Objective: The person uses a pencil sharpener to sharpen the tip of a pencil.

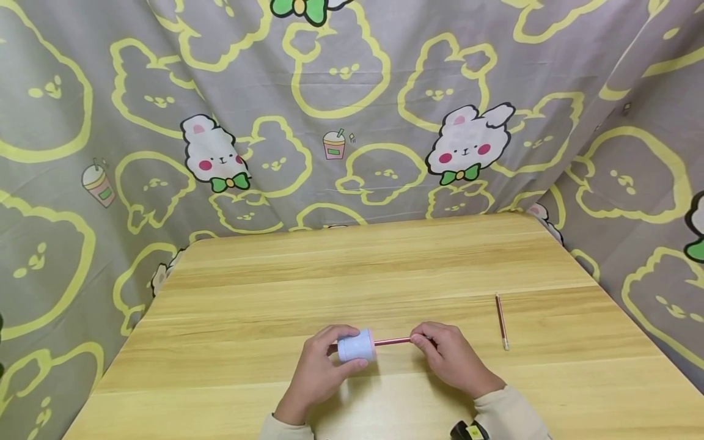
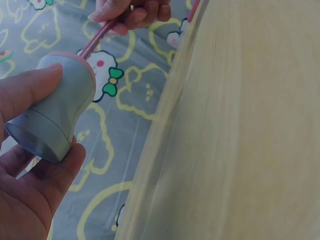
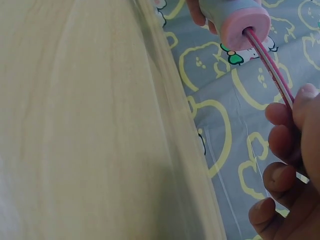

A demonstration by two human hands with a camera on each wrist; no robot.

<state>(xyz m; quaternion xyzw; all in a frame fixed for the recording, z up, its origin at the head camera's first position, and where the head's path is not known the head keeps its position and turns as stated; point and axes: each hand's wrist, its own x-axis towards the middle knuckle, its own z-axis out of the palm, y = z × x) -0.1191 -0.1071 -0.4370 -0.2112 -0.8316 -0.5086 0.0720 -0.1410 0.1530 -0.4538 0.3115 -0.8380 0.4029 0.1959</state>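
A light blue pencil sharpener (image 1: 356,346) with a pink end lies on its side in my left hand (image 1: 323,365), thumb and fingers curled round its body. One end of a dark red striped pencil (image 1: 393,341) sits in the hole of the pink face (image 3: 245,29), seen in the right wrist view. My right hand (image 1: 452,357) pinches the pencil's other end between thumb and forefinger. In the left wrist view the sharpener (image 2: 65,100) narrows at its waist, and its dark base faces the camera.
On the wooden table (image 1: 264,287), to the right of my right hand, lies a second red pencil (image 1: 502,322) with a white tip. A black object with a yellow label (image 1: 470,430) shows at the bottom edge, near the right sleeve. A patterned curtain (image 1: 379,91) hangs behind the table.
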